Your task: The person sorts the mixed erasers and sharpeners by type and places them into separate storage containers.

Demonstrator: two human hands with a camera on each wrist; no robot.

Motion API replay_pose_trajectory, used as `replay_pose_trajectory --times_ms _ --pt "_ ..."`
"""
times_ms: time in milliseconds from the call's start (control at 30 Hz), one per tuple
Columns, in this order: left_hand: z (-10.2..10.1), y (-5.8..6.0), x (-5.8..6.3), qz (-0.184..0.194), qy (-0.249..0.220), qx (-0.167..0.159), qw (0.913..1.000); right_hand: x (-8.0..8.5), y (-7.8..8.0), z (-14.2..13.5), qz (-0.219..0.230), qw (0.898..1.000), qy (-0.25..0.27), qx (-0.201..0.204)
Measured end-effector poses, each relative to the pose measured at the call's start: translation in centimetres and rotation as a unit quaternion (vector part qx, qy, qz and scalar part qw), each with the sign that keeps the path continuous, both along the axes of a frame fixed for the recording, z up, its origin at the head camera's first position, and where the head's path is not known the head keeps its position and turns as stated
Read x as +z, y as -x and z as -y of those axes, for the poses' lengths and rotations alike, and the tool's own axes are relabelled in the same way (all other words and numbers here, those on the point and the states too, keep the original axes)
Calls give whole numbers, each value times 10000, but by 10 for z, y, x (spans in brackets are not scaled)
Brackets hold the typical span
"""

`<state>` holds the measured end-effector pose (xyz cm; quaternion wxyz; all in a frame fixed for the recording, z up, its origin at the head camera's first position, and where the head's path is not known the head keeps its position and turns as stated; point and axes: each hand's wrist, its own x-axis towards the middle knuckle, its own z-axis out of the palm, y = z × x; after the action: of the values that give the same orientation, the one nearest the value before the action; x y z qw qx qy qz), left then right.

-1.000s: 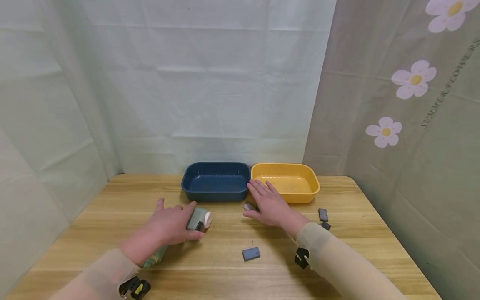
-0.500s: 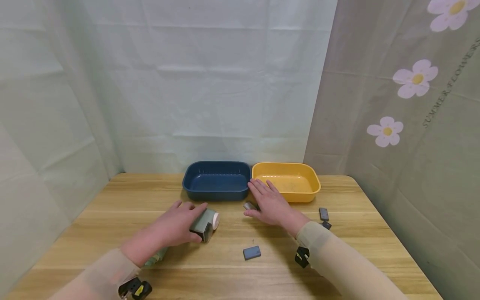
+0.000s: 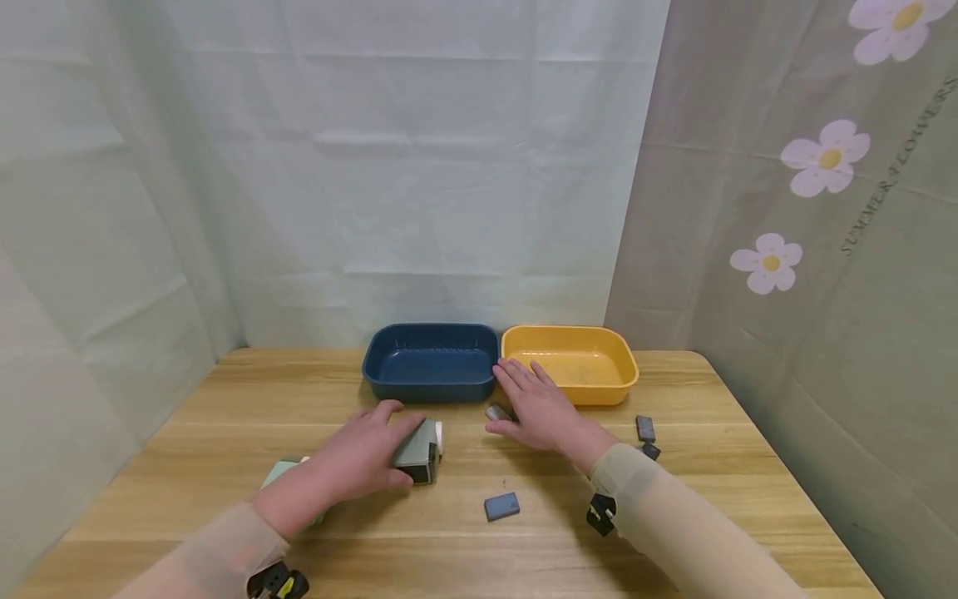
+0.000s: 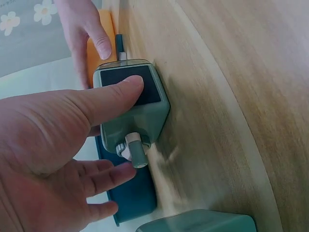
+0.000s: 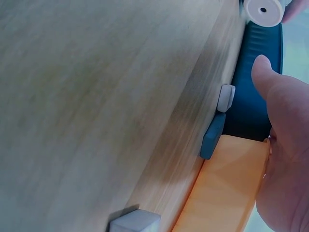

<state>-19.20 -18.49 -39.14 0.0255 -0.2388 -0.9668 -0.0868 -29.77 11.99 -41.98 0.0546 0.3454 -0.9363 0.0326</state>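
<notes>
We see the left grip [image 3: 359, 453] pinching a green device [image 3: 416, 452] left of the desk's middle, short of the blue tray [image 3: 430, 393]. In the left wrist view the thumb presses on the device's dark panel [image 4: 148, 91], while the other fingers reach round behind and spread beside a small handle [image 4: 139, 153]. The device's pale round end [image 3: 439, 437] points toward the desk's right edge; whether its underside touches the desk [image 3: 419, 549] we cannot tell.

The right grip [image 3: 539, 409] holds nothing: its fingers lie straight, thumb apart, over the place where the blue tray meets the yellow tray [image 3: 599, 396]. We cannot tell whether the fingertips touch a rim. Just beside that thumb is a light grey block [image 3: 496, 412], with a dark block [image 5: 212, 136] next to it, close by the trays.

Both trays stand side by side along the desk's far edge. A blue-grey block [image 3: 501, 506] lies toward the near edge, and two more, a grey block [image 3: 645, 428] and a black block [image 3: 650, 451], lie toward the right edge. Under the left forearm we make out a second green object [image 3: 279, 470], partly hidden.
</notes>
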Motion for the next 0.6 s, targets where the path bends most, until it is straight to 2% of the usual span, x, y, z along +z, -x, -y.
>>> replay_pose_trajectory --times_ms 200,600 --pt "-1 2 -1 50 204 67 9998 0 0 1 63 10000 43 -32" --pt "-2 4 -6 322 59 184 9993 1 0 0 112 9999 69 -40"
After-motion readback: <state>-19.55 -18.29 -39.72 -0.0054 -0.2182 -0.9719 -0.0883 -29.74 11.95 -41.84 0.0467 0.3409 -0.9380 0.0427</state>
